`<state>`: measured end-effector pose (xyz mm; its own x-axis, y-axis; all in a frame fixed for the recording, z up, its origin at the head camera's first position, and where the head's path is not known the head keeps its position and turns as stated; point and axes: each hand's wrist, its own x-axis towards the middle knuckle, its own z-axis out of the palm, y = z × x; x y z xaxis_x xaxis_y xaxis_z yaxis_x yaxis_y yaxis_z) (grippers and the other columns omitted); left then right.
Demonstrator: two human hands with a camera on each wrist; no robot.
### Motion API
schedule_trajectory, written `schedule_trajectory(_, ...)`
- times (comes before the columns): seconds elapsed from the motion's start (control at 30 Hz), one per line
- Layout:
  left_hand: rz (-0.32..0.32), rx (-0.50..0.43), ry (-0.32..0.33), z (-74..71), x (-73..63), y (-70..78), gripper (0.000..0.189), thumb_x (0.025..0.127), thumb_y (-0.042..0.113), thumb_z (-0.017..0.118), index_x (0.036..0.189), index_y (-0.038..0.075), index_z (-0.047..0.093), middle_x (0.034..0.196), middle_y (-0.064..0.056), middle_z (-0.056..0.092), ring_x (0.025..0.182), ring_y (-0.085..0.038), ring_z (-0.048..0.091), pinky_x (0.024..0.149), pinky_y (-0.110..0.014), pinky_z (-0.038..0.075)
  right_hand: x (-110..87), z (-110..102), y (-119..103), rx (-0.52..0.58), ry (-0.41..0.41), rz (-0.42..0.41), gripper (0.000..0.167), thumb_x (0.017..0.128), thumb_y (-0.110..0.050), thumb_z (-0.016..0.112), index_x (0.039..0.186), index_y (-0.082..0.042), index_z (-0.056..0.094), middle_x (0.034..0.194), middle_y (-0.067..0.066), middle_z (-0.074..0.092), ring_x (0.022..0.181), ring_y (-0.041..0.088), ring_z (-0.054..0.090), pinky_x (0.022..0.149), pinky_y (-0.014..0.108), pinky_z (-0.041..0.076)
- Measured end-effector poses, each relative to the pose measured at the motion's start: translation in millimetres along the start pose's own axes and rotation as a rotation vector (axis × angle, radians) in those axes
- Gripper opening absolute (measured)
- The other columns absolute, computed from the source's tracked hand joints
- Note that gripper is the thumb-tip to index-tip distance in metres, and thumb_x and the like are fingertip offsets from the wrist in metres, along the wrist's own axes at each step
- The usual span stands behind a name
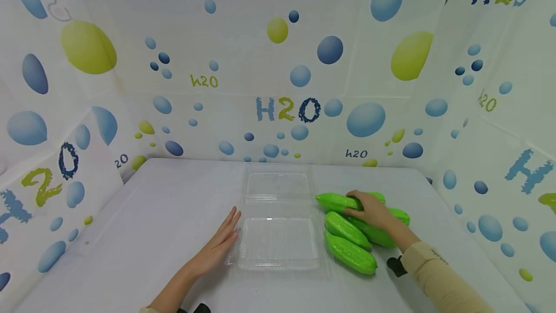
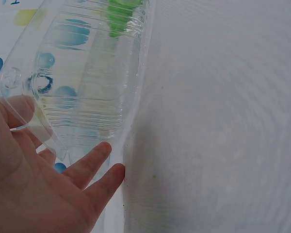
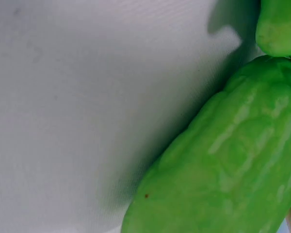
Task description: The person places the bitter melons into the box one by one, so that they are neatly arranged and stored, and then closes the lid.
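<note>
An open clear plastic clamshell container (image 1: 278, 243) lies on the table, its lid (image 1: 278, 185) laid back toward the wall. My left hand (image 1: 217, 250) is at the container's left edge with fingers extended; the left wrist view has the hand (image 2: 53, 174) against the clear plastic wall (image 2: 82, 111). To the right of the container is a group of several bright green bitter melons (image 1: 349, 252). My right hand (image 1: 373, 211) grips the rearmost left bitter melon (image 1: 334, 202), thumb and fingers over its middle. A bumpy bitter melon (image 3: 223, 160) fills much of the right wrist view, where the hand is mostly hidden.
A white cloth covers the table (image 1: 165, 216). Behind and at both sides stands a white backdrop (image 1: 243, 62) printed with blue and green drops and H2O lettering. The bitter melons lie close together, one beside another, near the container's right edge.
</note>
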<state>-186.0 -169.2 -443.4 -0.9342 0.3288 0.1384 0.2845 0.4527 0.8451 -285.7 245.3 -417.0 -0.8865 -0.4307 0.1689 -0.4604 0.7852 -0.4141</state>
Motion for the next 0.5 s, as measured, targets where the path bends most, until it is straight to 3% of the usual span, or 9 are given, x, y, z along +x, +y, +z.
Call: schedule_trajectory(0.5,-0.004,0.004,0.001,-0.1,0.6,0.9,0.051,0.100,0.018,0.033,0.146,0.004,0.016,0.153,-0.011,-0.001,0.138,-0.032,-0.003,0.104,-0.059,0.007,-3.3,-7.0,4.1,0.104,0.089,0.000,0.053,0.081,-0.033,0.069,0.118,0.002,0.055,0.113,0.015,0.060,0.106,0.034,0.054,0.088,0.049,0.042)
